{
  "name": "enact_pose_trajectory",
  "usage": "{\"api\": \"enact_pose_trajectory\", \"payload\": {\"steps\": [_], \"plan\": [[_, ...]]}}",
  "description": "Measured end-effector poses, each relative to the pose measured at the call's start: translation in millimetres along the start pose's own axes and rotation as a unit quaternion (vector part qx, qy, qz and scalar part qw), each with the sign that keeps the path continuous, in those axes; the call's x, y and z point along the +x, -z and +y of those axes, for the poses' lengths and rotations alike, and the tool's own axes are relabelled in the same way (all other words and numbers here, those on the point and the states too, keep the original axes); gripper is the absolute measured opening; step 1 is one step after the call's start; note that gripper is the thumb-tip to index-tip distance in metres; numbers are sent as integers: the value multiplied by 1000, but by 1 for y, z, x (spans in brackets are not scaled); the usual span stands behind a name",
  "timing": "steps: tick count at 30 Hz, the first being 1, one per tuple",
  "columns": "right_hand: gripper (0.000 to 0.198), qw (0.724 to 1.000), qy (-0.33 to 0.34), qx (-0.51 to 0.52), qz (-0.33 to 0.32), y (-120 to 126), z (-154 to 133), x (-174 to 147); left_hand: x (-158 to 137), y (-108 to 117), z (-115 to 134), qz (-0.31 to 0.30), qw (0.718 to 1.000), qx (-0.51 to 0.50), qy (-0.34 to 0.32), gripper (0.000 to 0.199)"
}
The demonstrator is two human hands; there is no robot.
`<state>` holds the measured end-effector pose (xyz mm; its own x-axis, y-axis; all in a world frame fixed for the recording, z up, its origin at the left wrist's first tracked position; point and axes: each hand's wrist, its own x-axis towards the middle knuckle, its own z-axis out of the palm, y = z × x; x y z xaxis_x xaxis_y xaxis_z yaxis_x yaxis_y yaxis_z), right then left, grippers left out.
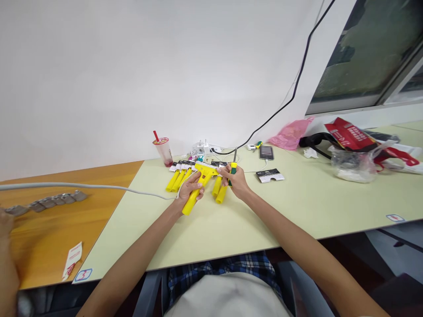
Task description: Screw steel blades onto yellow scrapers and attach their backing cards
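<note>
Left grip (pixel 189 188): closed around the handle of a yellow tool (pixel 206 171), held over the tabletop (pixel 297 202), handle slanting near-left. Right grip (pixel 237 179): grasping a screwdriver (pixel 233 167) with green-and-yellow handle, shaft upward; its fingers are at the yellow tool's right end, contact unclear. Yellow handles (pixel 179 179) lie in a row just beyond the left grip; two yellow tubes (pixel 220 195) lie between the grips. Far left, cup (pixel 165 153) with red straw. To the right: notched card (pixel 270 175), small screen device (pixel 266 152) farther off.
</note>
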<state>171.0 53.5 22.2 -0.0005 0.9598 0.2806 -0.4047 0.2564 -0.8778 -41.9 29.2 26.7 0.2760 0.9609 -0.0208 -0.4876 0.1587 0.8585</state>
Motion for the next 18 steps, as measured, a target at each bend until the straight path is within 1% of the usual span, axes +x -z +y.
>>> {"api": "enact_pose_trajectory", "payload": {"steps": [5, 12, 15, 18], "plan": [[75, 1000, -5, 0, 2, 2, 2, 1, 0, -2, 0, -6, 1000, 28, 11, 62], [73, 1000, -6, 4, -17, 0, -2, 1, -5, -7, -2, -8, 1000, 3, 16, 68], [69, 999, 2, -48, -13, 13, -7, 9, -7, -7, -3, 4, 1000, -18, 24, 66], [62, 988, 8, -154, 2, 44, -17, 22, -10, -6, -5, 16, 998, -47, 31, 66]]}}
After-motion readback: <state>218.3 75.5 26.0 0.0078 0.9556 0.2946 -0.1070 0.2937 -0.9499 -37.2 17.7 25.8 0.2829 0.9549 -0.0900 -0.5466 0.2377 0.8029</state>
